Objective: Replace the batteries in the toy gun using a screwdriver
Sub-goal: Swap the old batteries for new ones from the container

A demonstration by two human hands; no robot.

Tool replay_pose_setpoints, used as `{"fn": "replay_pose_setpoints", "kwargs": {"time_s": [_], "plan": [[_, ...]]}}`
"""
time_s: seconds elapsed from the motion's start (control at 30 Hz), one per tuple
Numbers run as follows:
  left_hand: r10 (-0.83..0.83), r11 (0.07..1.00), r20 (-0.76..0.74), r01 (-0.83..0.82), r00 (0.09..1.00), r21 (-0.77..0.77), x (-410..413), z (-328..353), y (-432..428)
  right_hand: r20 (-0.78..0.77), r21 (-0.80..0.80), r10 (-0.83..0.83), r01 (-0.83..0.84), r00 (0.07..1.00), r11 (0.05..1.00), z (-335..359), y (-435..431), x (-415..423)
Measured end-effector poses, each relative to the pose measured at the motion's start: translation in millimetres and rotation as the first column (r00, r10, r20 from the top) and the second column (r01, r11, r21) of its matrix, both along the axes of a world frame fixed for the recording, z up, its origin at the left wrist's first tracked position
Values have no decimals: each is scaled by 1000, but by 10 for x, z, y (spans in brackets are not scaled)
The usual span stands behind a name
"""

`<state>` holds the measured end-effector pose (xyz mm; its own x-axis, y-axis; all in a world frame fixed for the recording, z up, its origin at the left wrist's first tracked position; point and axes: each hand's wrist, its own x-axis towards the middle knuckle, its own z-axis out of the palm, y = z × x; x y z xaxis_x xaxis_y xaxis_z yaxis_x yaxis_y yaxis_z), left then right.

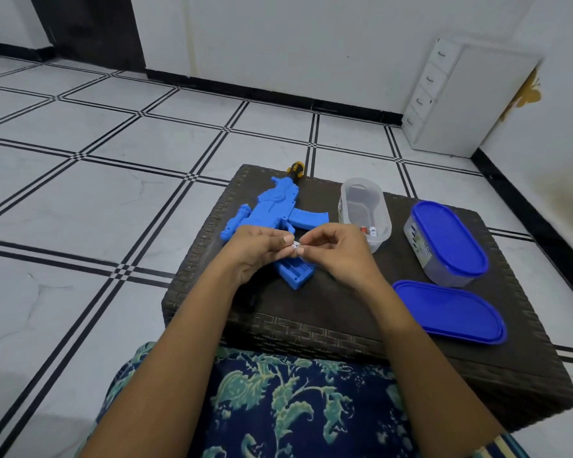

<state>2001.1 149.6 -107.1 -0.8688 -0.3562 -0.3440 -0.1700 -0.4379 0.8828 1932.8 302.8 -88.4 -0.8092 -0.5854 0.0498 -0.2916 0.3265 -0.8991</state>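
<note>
A blue toy gun [278, 206] lies on a dark woven table [328, 312], its grip end pointing toward me. Just above the grip, my left hand [258, 249] and my right hand [334, 249] meet and together pinch a small white battery [295, 246] between their fingertips. Most of the battery is hidden by the fingers. A screwdriver with a yellow and black handle [295, 170] lies at the table's far edge, behind the gun. An open clear container [364, 209] right of the gun holds a couple of small batteries [368, 231].
A second clear container with a blue lid [447, 239] stands at the right of the table. A loose blue lid [450, 312] lies in front of it. A white drawer unit [454, 97] stands by the far wall. Tiled floor surrounds the table.
</note>
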Motion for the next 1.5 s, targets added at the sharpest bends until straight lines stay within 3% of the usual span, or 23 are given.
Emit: {"fn": "replay_pose_setpoints", "kwargs": {"time_s": [0.07, 0.1, 0.17, 0.2, 0.23, 0.3, 0.47, 0.67, 0.9, 1.03, 1.13, 1.37, 1.5], "plan": [[19, 991, 29, -15, 999, -135, -1, -1, 44, -12, 34, 7, -6, 1000, 999, 7, 18, -37], [77, 944, 37, -61, 996, -325, -4, -27, 46, -8, 57, 9, -9, 1000, 998, 10, 24, -46], [206, 650, -8, -143, 979, -746, -15, -58, 22, -10, 133, 45, -43, 999, 990, 11, 34, -55], [247, 501, -68, -188, 967, -845, -4, -53, 4, -16, 175, 73, -69, 997, 982, 13, 34, -48], [259, 431, -103, -210, 960, -878, 14, -40, -24, -29, 211, 95, -87, 995, 974, 8, 25, -41], [215, 380, -87, -165, 973, -910, 14, -77, -89, -89, 253, 106, -80, 990, 964, -15, -16, -16], [114, 217, 65, 39, 991, -975, -11, -190, -119, -182, 326, 180, -114, 967, 938, -84, -188, 68], [121, 211, 80, 53, 989, -976, -11, -194, -148, -137, 476, 332, -231, 933, 848, -36, -152, -34], [150, 178, 70, 43, 986, -983, -13, -200, -110, -326, 481, 316, -131, 891, 867, -116, -202, -8], [152, 190, 77, 47, 985, -981, -7, -186, -108, -274, 509, 373, -195, 887, 838, -102, -160, -69], [155, 200, 68, 36, 986, -979, -9, -188, -111, -218, 434, 299, -182, 929, 883, -127, -138, -84], [187, 194, 76, 38, 979, -980, 0, -125, -49, -443, 435, 122, 94, 888, 895, -245, -364, 30], [182, 174, 83, 51, 980, -983, 5, -114, -49, -342, 402, 99, 50, 934, 914, -211, -300, -28]]}}
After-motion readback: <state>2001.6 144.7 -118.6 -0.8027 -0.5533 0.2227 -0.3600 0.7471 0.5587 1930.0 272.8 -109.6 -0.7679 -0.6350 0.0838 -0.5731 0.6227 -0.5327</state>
